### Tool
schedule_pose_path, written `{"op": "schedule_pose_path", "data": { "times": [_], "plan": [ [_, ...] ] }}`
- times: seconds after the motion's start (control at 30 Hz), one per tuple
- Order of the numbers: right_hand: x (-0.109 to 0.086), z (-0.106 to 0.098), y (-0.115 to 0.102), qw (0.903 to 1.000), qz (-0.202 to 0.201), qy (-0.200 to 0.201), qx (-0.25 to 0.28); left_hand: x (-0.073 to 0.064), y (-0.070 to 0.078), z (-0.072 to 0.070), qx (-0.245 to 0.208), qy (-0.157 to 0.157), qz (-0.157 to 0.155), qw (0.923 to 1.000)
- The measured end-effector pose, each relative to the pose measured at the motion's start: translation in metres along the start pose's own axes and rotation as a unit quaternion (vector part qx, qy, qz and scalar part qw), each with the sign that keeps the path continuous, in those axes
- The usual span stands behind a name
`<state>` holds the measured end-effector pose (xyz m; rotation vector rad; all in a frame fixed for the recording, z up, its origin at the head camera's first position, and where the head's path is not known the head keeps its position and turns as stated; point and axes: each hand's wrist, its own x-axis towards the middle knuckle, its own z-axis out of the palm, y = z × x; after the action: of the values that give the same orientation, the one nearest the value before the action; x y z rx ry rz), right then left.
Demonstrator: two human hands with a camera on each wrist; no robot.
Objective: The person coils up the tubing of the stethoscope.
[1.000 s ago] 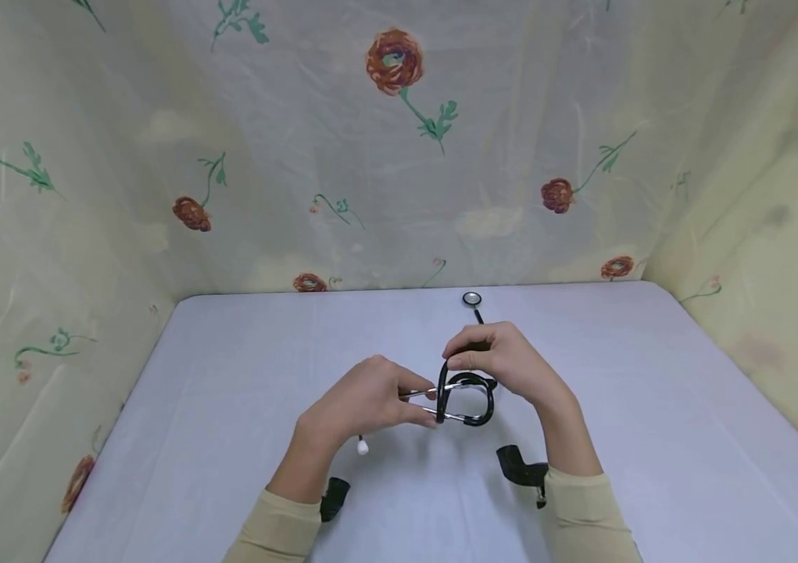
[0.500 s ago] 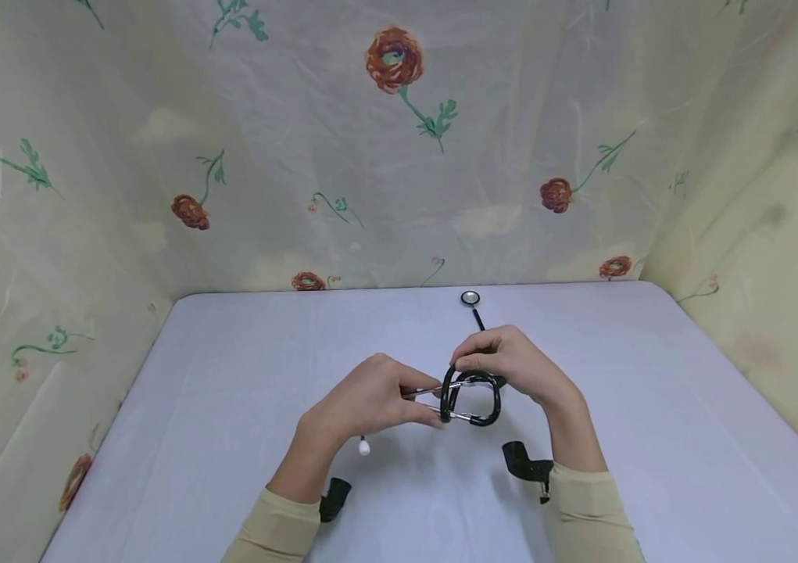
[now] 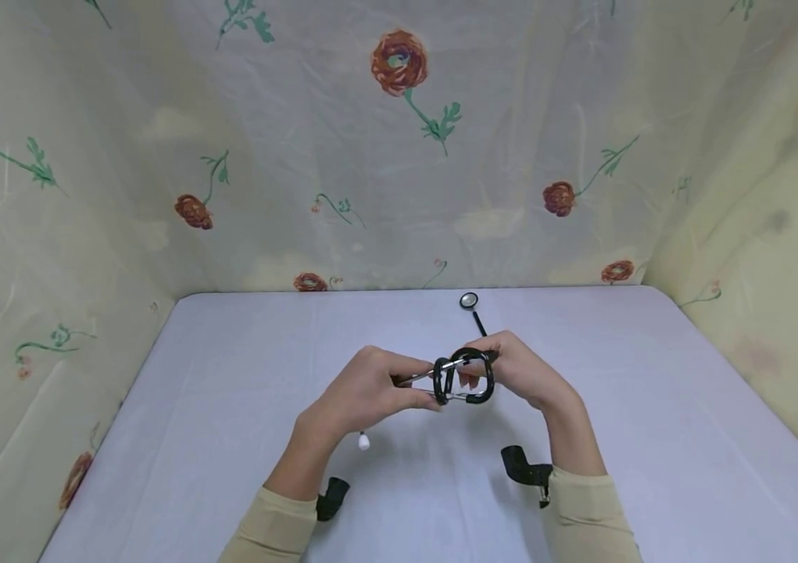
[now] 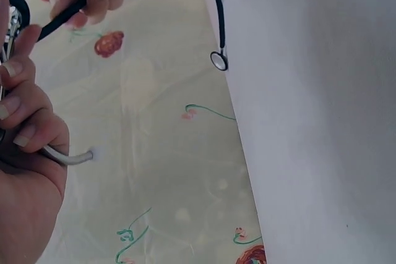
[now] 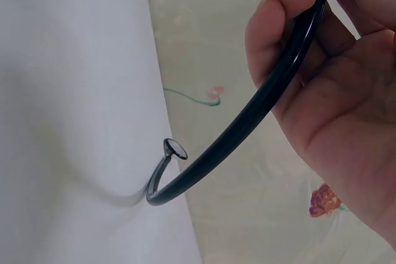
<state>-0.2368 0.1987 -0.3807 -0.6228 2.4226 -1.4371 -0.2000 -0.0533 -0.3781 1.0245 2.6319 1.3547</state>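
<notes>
Black-tubed stethoscope [image 3: 490, 383] with silver metal ear arms [image 3: 418, 378] is held looped above the middle of the white table [image 3: 265, 336], its round silver-faced chest piece [image 3: 468, 301] near the surface's far edge. Fingers of the left hand [image 3: 370, 391] curl around the metal arms, while the right hand [image 3: 528, 375] grips the smooth black tubing [image 5: 240, 125]

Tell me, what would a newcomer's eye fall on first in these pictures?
Most likely the black stethoscope, its looped tubing and metal ear tubes held between the left hand and the right hand over the white table. Its round, shiny chestpiece shows beyond the right hand, toward the table's far edge. Behind it all, big red-brown flowers stand out on the pale backdrop.
</notes>
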Motion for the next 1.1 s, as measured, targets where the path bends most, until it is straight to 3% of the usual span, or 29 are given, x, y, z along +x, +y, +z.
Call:
{"op": "schedule_pose_path", "data": {
  "times": [0.13,0.3,0.53,0.83,1.1],
  "plan": [
    [0.002,0.004,-0.004,0.9996,0.021,0.013,0.011,0.000,-0.001,-0.002,-0.001,0.046,-0.001,0.9990],
    [0.003,0.009,-0.012,0.9995,0.018,0.007,0.025,0.000,-0.006,-0.003,-0.010,0.105,-0.007,0.9945],
    [0.003,0.013,-0.024,0.9996,-0.017,0.009,-0.021,0.000,-0.012,-0.006,-0.027,0.176,-0.067,0.9818],
    [0.006,0.018,-0.028,0.9996,-0.006,-0.013,-0.026,0.001,-0.016,-0.008,0.005,0.220,-0.087,0.9715],
    [0.004,0.018,-0.027,0.9991,0.020,-0.033,-0.016,-0.002,-0.023,-0.020,0.028,0.259,-0.148,0.9540]
  ]
}}
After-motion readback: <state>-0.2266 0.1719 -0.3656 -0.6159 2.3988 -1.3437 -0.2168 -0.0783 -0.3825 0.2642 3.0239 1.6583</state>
